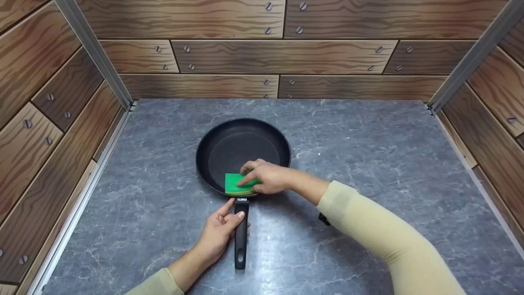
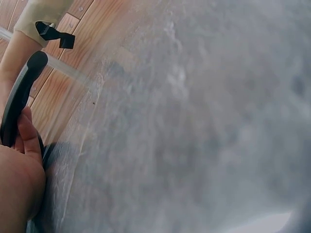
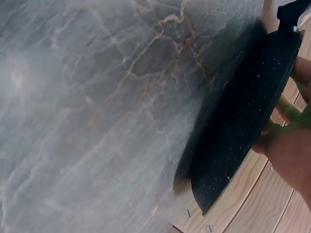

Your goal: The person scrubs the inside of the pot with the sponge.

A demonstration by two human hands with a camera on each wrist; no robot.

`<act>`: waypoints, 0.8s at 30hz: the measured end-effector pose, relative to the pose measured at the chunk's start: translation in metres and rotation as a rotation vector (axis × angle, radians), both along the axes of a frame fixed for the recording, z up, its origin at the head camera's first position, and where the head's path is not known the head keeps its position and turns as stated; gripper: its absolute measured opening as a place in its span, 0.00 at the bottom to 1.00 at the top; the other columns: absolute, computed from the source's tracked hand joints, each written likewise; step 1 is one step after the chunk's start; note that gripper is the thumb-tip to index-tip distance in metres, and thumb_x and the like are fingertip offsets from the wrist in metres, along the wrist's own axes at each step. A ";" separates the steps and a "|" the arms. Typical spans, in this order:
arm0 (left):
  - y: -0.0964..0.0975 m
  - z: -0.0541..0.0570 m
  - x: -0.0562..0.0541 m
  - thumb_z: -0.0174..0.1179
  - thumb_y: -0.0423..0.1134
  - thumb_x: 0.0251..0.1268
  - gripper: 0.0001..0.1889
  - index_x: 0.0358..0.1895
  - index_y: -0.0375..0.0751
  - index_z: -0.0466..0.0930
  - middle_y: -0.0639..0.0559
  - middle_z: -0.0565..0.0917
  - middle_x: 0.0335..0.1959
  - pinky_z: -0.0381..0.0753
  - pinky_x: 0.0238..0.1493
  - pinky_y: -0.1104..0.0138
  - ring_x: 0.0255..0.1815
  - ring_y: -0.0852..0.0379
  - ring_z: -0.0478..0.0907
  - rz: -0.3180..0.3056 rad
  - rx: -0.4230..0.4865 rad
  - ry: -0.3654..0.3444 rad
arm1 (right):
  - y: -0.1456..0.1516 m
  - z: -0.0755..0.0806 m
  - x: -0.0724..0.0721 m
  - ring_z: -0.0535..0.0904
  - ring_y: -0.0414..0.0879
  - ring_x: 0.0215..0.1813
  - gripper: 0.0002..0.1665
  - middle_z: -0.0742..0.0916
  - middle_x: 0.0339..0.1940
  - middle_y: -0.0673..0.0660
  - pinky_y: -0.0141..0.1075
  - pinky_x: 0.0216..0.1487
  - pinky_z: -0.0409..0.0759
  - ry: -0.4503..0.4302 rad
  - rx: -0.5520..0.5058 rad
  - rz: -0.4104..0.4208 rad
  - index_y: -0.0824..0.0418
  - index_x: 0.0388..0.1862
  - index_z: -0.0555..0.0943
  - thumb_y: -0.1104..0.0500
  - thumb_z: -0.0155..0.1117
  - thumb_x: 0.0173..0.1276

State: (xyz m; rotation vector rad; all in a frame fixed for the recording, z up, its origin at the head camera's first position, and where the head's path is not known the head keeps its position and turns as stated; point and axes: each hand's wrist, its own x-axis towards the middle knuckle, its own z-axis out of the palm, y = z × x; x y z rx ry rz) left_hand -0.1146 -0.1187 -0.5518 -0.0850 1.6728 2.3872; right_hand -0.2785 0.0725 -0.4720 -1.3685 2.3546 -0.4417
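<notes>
A black frying pan (image 1: 241,141) lies in the middle of the tabletop, its handle (image 1: 240,246) pointing toward me. My left hand (image 1: 217,230) grips that handle near the pan, thumb on top and forefinger stretched toward the rim. In the left wrist view the fingers curl round the handle (image 2: 19,99). My right hand (image 1: 268,178) holds a green sponge (image 1: 234,183) with a yellow layer beneath, against the pan's inside near the handle. From the right wrist, the speckled outer side of the pan (image 3: 245,107) hides part of the right hand (image 3: 289,150).
The grey marbled tabletop (image 1: 135,184) spreads around the pan. Wood-patterned walls (image 1: 229,57) with metal corner posts (image 1: 98,53) close it in at the back and both sides. A small black strap piece (image 1: 324,219) shows under the right sleeve (image 1: 380,229).
</notes>
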 end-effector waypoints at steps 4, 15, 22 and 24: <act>-0.001 0.001 -0.001 0.62 0.34 0.79 0.43 0.85 0.27 0.45 0.43 0.90 0.34 0.89 0.38 0.66 0.30 0.54 0.89 -0.005 0.000 -0.006 | -0.008 -0.004 -0.001 0.70 0.60 0.71 0.25 0.75 0.75 0.59 0.55 0.73 0.70 0.033 -0.023 0.020 0.48 0.71 0.84 0.61 0.66 0.77; 0.000 0.002 -0.001 0.63 0.34 0.78 0.44 0.85 0.27 0.44 0.42 0.89 0.35 0.89 0.39 0.65 0.32 0.55 0.88 -0.017 0.000 -0.039 | -0.038 -0.010 -0.005 0.65 0.59 0.78 0.28 0.69 0.82 0.56 0.60 0.75 0.69 0.195 0.069 0.005 0.40 0.79 0.75 0.54 0.60 0.84; 0.000 0.002 -0.001 0.63 0.33 0.78 0.43 0.84 0.26 0.44 0.42 0.89 0.34 0.89 0.38 0.65 0.31 0.55 0.88 -0.003 0.003 -0.031 | -0.056 -0.010 -0.014 0.64 0.60 0.79 0.29 0.66 0.84 0.56 0.57 0.75 0.70 0.292 0.152 -0.013 0.36 0.83 0.69 0.48 0.55 0.86; 0.000 0.002 -0.001 0.63 0.33 0.78 0.44 0.84 0.26 0.44 0.42 0.89 0.34 0.89 0.38 0.65 0.31 0.55 0.88 -0.001 0.000 -0.035 | -0.060 -0.011 -0.017 0.64 0.60 0.79 0.29 0.65 0.84 0.55 0.57 0.75 0.70 0.304 0.173 -0.024 0.35 0.83 0.67 0.48 0.53 0.87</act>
